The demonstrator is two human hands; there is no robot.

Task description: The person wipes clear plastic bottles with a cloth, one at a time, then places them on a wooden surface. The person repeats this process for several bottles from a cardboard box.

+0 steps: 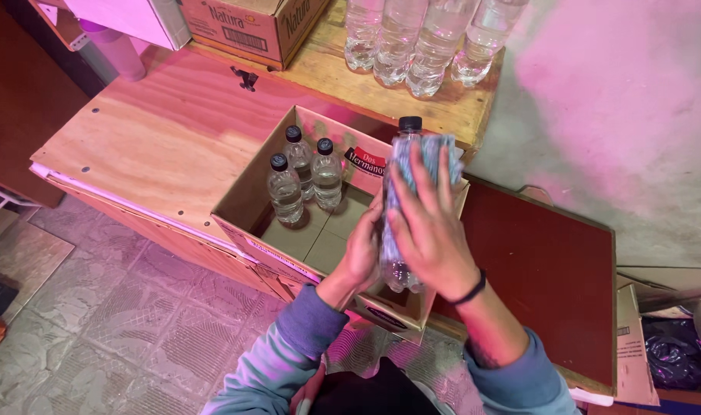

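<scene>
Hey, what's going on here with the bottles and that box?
A person holds a clear plastic bottle with a black cap over an open cardboard box. The left hand supports the bottle from the side, and the right hand presses a cloth against it. Three similar bottles stand upright in the box's far corner. More bottles sit on the wooden shelf behind.

The person wears a long-sleeved top in a soft grey-blue, tinged pink and violet by the coloured light. The left sleeve (289,346) ends in a darker purple ribbed cuff, bunched at the wrist. The right sleeve (519,373) is pushed up the forearm, its edge gathered in loose folds. A thin black band (472,290) circles the right wrist. The left hand (363,250) and the right hand (427,227) are bare, without rings or gloves. Dark clothing shows low between the arms.
</scene>
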